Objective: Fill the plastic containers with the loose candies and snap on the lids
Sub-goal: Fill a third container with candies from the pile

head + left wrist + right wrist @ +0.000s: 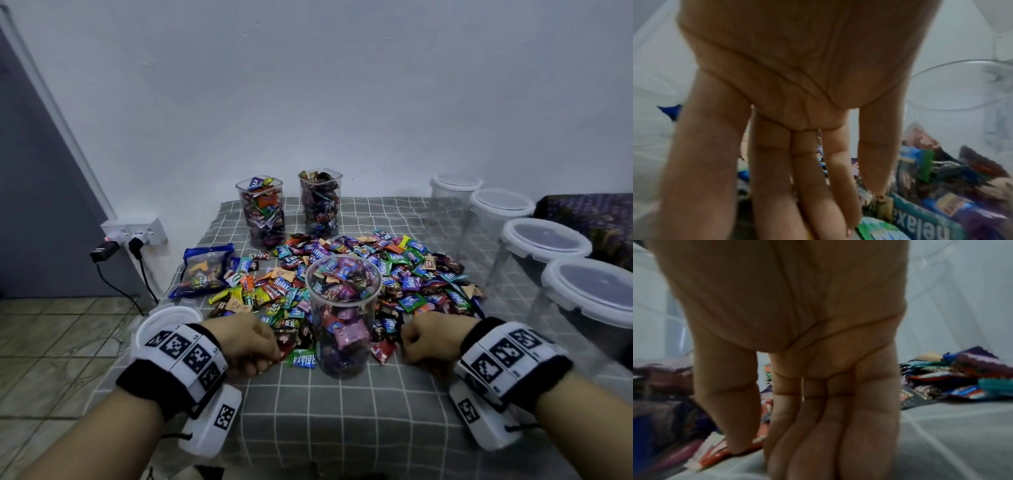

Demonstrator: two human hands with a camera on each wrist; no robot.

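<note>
The round clear container is standing upright, mouth up, amid the loose candies on the checked cloth. The left hand and right hand are flanking it palm-down, fingers extended onto wrappers, gripping nothing visible.

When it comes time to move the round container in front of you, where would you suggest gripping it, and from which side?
I'd wrap a hand round the upper wall of the round container, coming in from the side. It stands upright, has no lid on, and candies sit near its rim, so a grip from above would meet the sweets. The right hand looks nearest.
</note>
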